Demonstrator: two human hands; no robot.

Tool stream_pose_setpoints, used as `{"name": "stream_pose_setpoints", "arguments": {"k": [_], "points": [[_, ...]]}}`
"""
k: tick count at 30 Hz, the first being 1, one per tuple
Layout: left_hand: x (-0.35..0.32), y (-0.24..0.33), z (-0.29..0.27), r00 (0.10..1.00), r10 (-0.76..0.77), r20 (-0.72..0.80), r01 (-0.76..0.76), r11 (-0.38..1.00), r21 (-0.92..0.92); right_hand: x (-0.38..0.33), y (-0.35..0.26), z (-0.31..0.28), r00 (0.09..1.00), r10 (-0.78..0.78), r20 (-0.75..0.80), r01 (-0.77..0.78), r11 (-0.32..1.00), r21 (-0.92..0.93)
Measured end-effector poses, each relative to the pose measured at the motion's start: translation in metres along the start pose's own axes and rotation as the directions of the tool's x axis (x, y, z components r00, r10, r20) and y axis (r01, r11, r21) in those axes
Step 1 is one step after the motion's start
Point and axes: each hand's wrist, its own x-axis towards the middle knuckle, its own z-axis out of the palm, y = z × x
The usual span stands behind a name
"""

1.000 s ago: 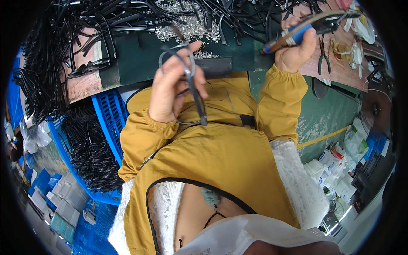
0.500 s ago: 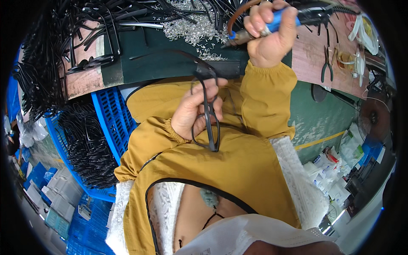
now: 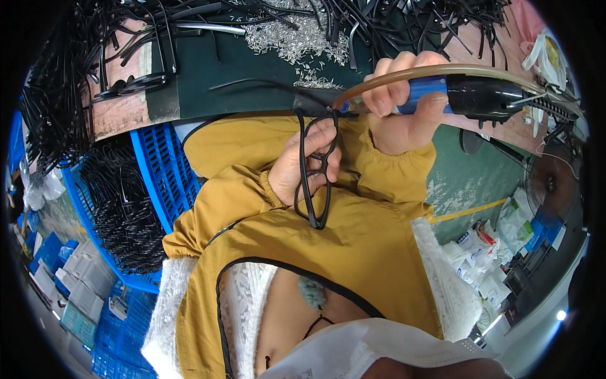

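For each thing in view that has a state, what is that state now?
left hand: closed around the black eyeglass frame
black eyeglass frame: held upright, one temple arm unfolded
right hand: gripping the blue-handled power tool
blue-handled power tool: tip at the frame's upper corner
blue crate: filled with black frames

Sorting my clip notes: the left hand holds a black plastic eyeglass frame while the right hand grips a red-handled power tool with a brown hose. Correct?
Not quite. In the head view the right hand grips a blue-handled power tool, not red. The left hand does hold the black plastic eyeglass frame, and the brown hose is there.
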Motion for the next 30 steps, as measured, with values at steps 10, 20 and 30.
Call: {"name": "stream_pose_setpoints", "arguments": {"k": [10, 20, 30], "points": [[0.003, -0.001, 0.000, 0.999, 0.031, 0.031, -0.030, 0.999, -0.043, -0.001, 0.008, 0.004, 0.999, 0.031, 0.020, -0.031, 1.000, 0.006], [-0.020, 0.025, -0.005, 0.978, 0.168, 0.122, -0.171, 0.985, 0.013, 0.083, 0.025, -0.020, 0.957, -0.272, -0.097, 0.265, 0.961, -0.076], [-0.028, 0.050, 0.008, 0.664, 0.724, 0.187, -0.747, 0.628, 0.217, 0.088, 0.024, -0.026, 0.964, -0.228, -0.136, 0.233, 0.972, 0.018]]}}
